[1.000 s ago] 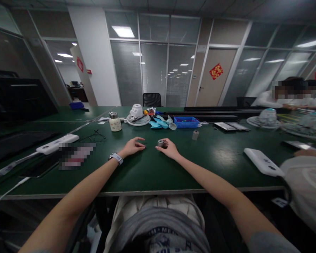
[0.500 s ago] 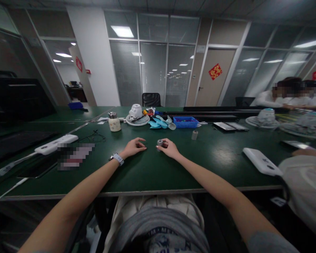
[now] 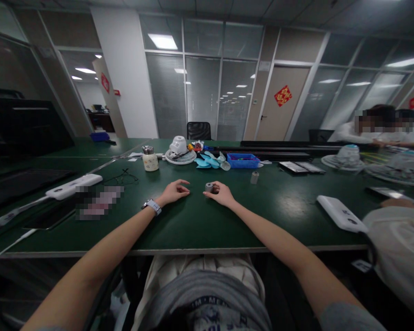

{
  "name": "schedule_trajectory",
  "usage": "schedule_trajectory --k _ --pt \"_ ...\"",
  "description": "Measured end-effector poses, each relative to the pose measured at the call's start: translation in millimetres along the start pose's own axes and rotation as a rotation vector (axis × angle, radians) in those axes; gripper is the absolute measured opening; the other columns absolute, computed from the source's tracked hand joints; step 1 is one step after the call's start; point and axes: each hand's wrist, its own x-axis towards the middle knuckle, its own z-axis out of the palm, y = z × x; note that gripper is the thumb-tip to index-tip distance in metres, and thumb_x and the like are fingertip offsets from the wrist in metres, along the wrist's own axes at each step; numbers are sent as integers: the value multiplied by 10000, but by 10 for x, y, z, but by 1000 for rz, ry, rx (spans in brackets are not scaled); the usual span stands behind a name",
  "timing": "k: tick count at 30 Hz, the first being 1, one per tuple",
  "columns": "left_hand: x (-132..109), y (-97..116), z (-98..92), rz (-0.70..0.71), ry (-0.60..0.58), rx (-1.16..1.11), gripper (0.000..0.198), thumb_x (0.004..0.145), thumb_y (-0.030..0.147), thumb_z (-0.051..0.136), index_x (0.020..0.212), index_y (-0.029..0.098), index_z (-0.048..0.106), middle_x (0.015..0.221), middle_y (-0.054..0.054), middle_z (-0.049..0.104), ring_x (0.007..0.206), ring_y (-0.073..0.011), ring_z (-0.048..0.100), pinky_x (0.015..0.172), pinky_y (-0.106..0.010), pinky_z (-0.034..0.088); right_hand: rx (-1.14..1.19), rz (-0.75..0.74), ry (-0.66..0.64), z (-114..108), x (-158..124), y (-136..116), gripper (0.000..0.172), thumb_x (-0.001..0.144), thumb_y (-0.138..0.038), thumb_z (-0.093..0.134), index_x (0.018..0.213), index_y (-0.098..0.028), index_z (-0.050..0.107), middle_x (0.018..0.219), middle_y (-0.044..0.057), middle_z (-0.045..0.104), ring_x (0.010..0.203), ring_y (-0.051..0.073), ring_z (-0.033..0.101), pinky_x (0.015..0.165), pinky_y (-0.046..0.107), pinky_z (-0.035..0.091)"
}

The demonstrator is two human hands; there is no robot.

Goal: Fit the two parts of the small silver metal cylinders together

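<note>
My right hand point(image 3: 221, 194) grips a small grey metal cylinder point(image 3: 209, 187) between thumb and fingers, near the middle of the green table point(image 3: 193, 225). The cylinder is upright, with a dark spot in its top; I cannot tell whether it touches the table. To its left, my left hand point(image 3: 174, 191) is open, thumb and fingers curved apart with nothing between them. A similar metal cylinder point(image 3: 254, 177) stands on the table to the right. Beyond the hands lie light blue fan blades point(image 3: 209, 160) and a white fan head with its grille point(image 3: 179, 151).
A blue tray point(image 3: 243, 160) with small items sits behind the hands. At left are a cream jar point(image 3: 150, 159), a white power strip point(image 3: 74, 185) and glasses. Another white strip point(image 3: 341, 214) lies at right, beside a person's light sleeve point(image 3: 396, 230). Other people sit farther back.
The camera view has shifted slightly. My left hand has drifted a little to the left; my right hand keeps its hold on the cylinder.
</note>
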Motion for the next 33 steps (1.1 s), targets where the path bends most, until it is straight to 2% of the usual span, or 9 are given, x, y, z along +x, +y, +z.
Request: schedule_trajectory --k 3,5,12,15,18,26,33 --pt "2 -8 -11 -7 8 -3 552 646 379 768 1125 180 579 906 -74 756 868 -234 706 829 -398 525 -5 -16 -18 -82 74 99 489 636 -419 804 1035 -190 638 956 75 728 853 196 699 802 366 566" --pt "8 -23 -16 -4 13 5 549 651 381 763 1131 186 581 910 -72 756 872 -232 706 830 -397 526 -28 -13 -3 -237 140 225 483 633 -407 806 1034 -189 650 958 73 728 840 193 700 802 368 566" --pt "20 -53 -9 8 11 20 542 662 386 750 1133 181 578 921 -83 755 852 -228 706 816 -397 529 -145 110 256 -1131 242 825 425 690 -397 758 1025 -153 663 991 89 722 897 205 677 867 375 529" --pt "25 -62 -6 4 14 21 547 654 391 754 1125 178 577 907 -79 756 844 -225 705 815 -395 529 -204 183 327 -1334 230 940 374 725 -459 707 920 -141 680 940 91 721 855 212 667 848 366 517" --pt "32 -75 -9 11 13 18 552 658 397 751 1131 175 574 921 -84 753 850 -224 705 814 -393 528 -217 210 328 -1365 232 971 376 738 -468 688 917 -137 671 946 93 714 853 208 657 844 350 502" --pt "28 -69 -12 4 7 5 544 662 385 750 1133 179 569 922 -80 751 857 -226 704 820 -394 528 -312 156 338 -1281 263 973 334 782 -371 639 1019 -139 595 995 109 684 870 204 632 845 367 492" --pt "29 -78 -2 8 14 -22 535 656 371 758 1122 189 570 898 -60 750 858 -218 703 830 -391 526 -526 275 348 -1374 247 927 388 861 -365 554 1182 -154 500 1074 155 658 946 265 645 878 389 464"
